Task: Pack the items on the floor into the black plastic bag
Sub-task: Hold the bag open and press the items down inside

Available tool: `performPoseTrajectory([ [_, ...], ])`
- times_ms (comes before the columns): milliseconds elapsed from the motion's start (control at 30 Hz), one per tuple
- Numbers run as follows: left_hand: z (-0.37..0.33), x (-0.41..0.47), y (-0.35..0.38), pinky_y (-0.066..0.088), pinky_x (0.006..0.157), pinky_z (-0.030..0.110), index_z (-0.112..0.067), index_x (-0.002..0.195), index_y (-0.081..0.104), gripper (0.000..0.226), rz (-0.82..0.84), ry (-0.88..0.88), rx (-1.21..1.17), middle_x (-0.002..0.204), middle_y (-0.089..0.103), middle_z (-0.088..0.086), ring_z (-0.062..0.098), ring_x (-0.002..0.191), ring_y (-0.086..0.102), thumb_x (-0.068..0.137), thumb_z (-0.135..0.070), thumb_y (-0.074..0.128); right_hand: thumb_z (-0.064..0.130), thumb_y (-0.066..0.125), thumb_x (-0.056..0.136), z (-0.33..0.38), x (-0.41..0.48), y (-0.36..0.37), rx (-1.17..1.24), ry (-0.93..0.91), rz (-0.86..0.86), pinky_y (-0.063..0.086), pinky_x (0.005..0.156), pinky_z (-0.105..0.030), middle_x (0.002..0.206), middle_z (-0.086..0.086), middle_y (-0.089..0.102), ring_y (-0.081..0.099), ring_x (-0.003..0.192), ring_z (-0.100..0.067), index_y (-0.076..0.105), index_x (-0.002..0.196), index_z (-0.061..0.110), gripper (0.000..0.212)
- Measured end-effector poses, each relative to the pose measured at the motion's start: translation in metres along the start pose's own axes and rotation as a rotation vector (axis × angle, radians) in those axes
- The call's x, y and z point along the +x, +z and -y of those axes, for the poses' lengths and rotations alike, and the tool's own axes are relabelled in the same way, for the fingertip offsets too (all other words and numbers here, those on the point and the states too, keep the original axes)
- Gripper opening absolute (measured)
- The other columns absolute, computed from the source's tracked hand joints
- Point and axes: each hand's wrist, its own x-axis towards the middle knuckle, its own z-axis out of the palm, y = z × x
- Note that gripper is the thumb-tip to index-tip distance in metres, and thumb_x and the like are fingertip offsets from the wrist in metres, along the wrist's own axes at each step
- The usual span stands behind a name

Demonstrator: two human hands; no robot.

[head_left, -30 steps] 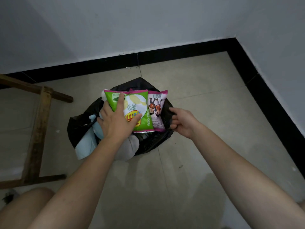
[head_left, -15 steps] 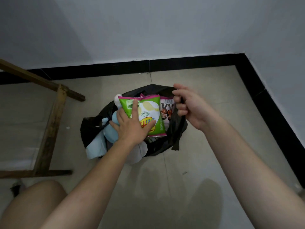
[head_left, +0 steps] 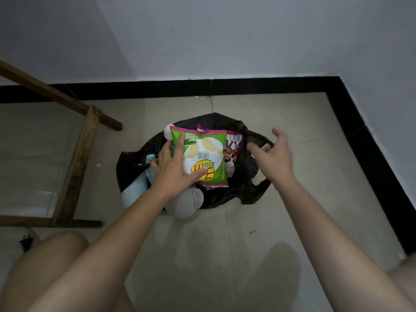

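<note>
The black plastic bag (head_left: 132, 167) lies open on the tiled floor near the room's corner. A green chip packet (head_left: 207, 154) lies on top in its mouth, with a pink and white snack packet (head_left: 231, 152) beside it on the right. A pale blue and grey soft toy (head_left: 186, 203) sticks out at the bag's near side. My left hand (head_left: 171, 170) presses flat on the chip packet's left part with its fingers spread. My right hand (head_left: 274, 156) holds up the bag's right rim by its handle, its fingers loosely hooked in the plastic.
A wooden frame (head_left: 76, 163) stands on the floor just left of the bag. Black skirting (head_left: 371, 154) runs along both walls behind and to the right. My bare knee (head_left: 45, 266) is at the lower left. Bare floor tiles (head_left: 225, 255) lie in front.
My right hand first rose with the bag's right rim, then came back down to the right and loosened its fingers. My left hand stayed pressed on the chip packet.
</note>
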Motion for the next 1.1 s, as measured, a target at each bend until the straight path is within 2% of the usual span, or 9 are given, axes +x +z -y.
performPoseTrajectory([
  [100,0.002,-0.008,-0.004,0.016,0.116,0.052,-0.035,0.155,0.007,0.095,-0.044,0.064,-0.119,0.159,0.011,0.004,0.023,0.147,0.012,0.08,-0.071,0.053,0.046,0.076,0.07,-0.044,-0.013,0.03,-0.217,0.219,0.178,0.042,0.102,-0.042,0.141,-0.015,0.045,0.051,0.127,-0.035,0.006,0.155,0.016,0.115],
  [167,0.008,-0.014,-0.011,0.025,0.116,0.049,-0.024,0.153,0.023,0.079,-0.12,0.088,-0.259,0.156,0.018,0.006,0.024,0.144,0.022,0.085,-0.055,0.047,0.045,0.078,0.071,-0.063,-0.021,0.048,-0.254,0.34,0.241,0.04,0.104,-0.043,0.149,-0.019,0.031,0.047,0.13,-0.038,0.003,0.155,0.014,0.117],
  [367,0.057,-0.011,-0.028,0.031,0.112,0.054,-0.01,0.147,0.029,0.079,-0.32,-0.177,-0.045,0.155,0.023,0.016,0.039,0.14,0.028,0.078,-0.017,0.065,0.056,0.062,0.074,-0.073,-0.021,0.076,-0.325,0.3,0.259,0.049,0.076,-0.034,0.115,-0.012,0.067,0.063,0.106,-0.035,0.063,0.117,0.017,0.058],
  [533,0.091,-0.007,-0.03,0.052,0.082,0.047,-0.015,0.123,0.06,0.041,-0.038,-0.19,0.061,0.114,0.066,0.015,0.038,0.104,0.06,0.084,-0.026,0.063,0.027,0.055,0.086,-0.072,-0.02,0.075,-0.418,0.254,0.163,0.043,0.073,-0.035,0.112,-0.021,0.065,0.061,0.104,-0.039,0.062,0.104,0.005,0.03],
  [600,0.091,-0.009,-0.03,0.053,0.07,0.043,-0.013,0.105,0.069,0.019,-0.109,-0.173,0.076,0.093,0.069,0.014,0.036,0.086,0.063,0.09,-0.023,0.061,0.024,0.05,0.09,-0.072,-0.02,0.074,-0.378,0.248,0.114,0.041,0.072,-0.035,0.111,-0.023,0.065,0.06,0.102,-0.04,0.06,0.1,0.002,0.026],
  [700,0.08,-0.008,-0.039,0.048,0.059,0.036,-0.01,0.084,0.068,0.022,-0.098,-0.23,0.074,0.071,0.063,0.009,0.03,0.07,0.061,0.094,-0.028,0.059,0.026,0.043,0.094,-0.067,-0.03,0.076,-0.136,0.221,0.107,0.039,0.074,-0.037,0.109,-0.025,0.062,0.057,0.101,-0.04,0.055,0.095,0.001,0.027],
  [867,0.045,-0.007,-0.066,0.04,0.064,0.031,-0.017,0.075,0.065,0.024,-0.086,-0.395,-0.493,0.062,0.057,0.001,0.02,0.062,0.056,0.093,-0.032,0.059,0.044,0.039,0.091,-0.068,-0.047,0.091,0.184,0.223,0.121,0.041,0.104,-0.045,0.129,-0.014,0.048,0.049,0.119,-0.03,0.05,0.132,0.014,0.052],
  [967,0.022,-0.01,-0.079,0.042,0.068,0.033,-0.012,0.086,0.064,0.02,-0.083,-0.429,-0.738,0.06,0.048,0.0,0.017,0.06,0.051,0.095,-0.028,0.056,0.054,0.047,0.083,-0.063,-0.036,0.094,0.289,0.322,0.034,0.046,0.102,-0.046,0.13,-0.011,0.051,0.055,0.113,-0.029,0.052,0.13,0.015,0.061],
  [1100,0.007,-0.011,-0.096,0.038,0.075,0.039,-0.01,0.104,0.066,0.018,-0.096,-0.405,-0.92,0.06,0.05,-0.003,0.014,0.061,0.052,0.092,-0.022,0.061,0.037,0.057,0.092,-0.048,-0.009,0.092,0.284,0.426,-0.022,0.046,0.098,-0.039,0.135,-0.015,0.049,0.055,0.115,-0.035,0.05,0.132,0.009,0.048],
])
